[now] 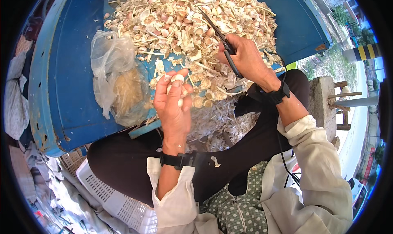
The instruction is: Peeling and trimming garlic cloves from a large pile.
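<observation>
Several pale garlic cloves [177, 79], perhaps parts of one bulb, rest in the curled fingers of my left hand [174, 111]. The thumb presses against them, and the fingers partly cover them. In my right hand [251, 60] is a pair of dark metal shears [215, 28], gripped by the handles. Their long narrow blades point up and to the left, over a large heap of garlic cloves, skins and dry stems [184, 22]. This heap lies in a blue metal tray [76, 65]. Both hands are above the near edge of the heap, apart from each other.
A clear plastic bag [112, 68] with something brown inside lies left of my left hand. Garlic scraps [212, 120] cover the ground between my knees. A white slatted plastic crate [113, 194] stands at lower left. Black cables [280, 148] run along my right arm.
</observation>
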`<act>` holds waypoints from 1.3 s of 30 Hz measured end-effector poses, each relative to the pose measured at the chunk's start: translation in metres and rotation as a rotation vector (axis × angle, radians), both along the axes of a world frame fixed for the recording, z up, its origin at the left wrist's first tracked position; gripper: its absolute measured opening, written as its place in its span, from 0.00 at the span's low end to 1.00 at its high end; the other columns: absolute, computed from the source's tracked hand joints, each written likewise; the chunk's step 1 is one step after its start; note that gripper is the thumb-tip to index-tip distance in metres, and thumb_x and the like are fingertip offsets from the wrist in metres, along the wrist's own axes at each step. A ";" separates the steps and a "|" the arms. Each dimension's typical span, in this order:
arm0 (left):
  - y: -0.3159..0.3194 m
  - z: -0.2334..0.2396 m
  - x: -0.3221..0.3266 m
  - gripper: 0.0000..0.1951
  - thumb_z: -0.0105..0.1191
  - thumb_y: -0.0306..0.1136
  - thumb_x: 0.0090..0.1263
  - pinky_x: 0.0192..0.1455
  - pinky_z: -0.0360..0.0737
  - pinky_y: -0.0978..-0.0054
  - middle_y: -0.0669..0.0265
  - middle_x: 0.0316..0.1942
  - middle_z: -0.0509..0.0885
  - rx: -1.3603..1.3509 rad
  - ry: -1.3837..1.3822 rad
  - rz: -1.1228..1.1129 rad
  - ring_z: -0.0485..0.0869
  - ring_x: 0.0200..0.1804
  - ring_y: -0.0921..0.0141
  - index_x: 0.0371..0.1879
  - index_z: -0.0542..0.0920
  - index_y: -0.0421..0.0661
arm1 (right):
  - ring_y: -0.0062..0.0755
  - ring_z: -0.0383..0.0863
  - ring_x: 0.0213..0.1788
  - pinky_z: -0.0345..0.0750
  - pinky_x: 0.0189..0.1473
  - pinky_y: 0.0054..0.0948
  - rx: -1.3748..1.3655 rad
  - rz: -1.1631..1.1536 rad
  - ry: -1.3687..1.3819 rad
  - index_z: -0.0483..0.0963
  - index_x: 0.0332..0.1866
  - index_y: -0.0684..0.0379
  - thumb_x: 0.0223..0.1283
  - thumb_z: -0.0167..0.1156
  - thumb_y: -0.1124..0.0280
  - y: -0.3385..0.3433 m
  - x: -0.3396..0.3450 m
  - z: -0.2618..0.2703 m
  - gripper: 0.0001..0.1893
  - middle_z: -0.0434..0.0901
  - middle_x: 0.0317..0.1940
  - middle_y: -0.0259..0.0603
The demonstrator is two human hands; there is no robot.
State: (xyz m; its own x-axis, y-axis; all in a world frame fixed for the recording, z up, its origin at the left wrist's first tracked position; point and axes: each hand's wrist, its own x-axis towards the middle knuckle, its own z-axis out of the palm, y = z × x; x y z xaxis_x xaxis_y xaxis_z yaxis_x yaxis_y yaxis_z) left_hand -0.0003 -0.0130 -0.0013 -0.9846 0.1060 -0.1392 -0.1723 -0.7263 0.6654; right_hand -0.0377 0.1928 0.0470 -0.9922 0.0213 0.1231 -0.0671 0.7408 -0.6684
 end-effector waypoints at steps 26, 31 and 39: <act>0.011 0.011 0.015 0.16 0.49 0.41 0.75 0.18 0.63 0.91 0.68 0.34 0.75 -0.180 0.049 -0.164 0.72 0.29 0.80 0.46 0.76 0.38 | 0.14 0.72 0.17 0.67 0.19 0.16 -0.862 0.070 -0.323 0.71 0.29 0.61 0.54 0.71 0.63 -0.049 0.030 -0.004 0.16 0.76 0.18 0.32; -0.087 0.096 0.047 0.17 0.48 0.36 0.76 0.12 0.61 0.93 0.60 0.43 0.67 -0.194 0.238 0.183 0.68 0.29 0.79 0.51 0.69 0.34 | 0.14 0.73 0.21 0.69 0.23 0.16 -0.604 -0.087 0.014 0.73 0.33 0.61 0.53 0.68 0.71 0.037 0.019 0.020 0.10 0.80 0.25 0.32; -0.319 -0.003 0.214 0.23 0.52 0.37 0.73 0.40 0.78 0.80 0.56 0.55 0.73 -1.393 -0.421 0.481 0.79 0.40 0.73 0.63 0.68 0.39 | 0.48 0.79 0.27 0.73 0.32 0.36 0.175 -0.033 0.062 0.74 0.31 0.62 0.50 0.67 0.68 0.045 -0.006 -0.028 0.11 0.78 0.22 0.48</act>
State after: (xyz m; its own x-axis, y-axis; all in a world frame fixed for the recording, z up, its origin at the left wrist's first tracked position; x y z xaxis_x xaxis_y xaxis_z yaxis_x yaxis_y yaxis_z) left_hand 0.2139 -0.3322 -0.0041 -0.7511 -0.6485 -0.1238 -0.4553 0.3730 0.8085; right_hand -0.0433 0.2376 0.0186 -0.9818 0.0269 0.1883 -0.0774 0.8479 -0.5245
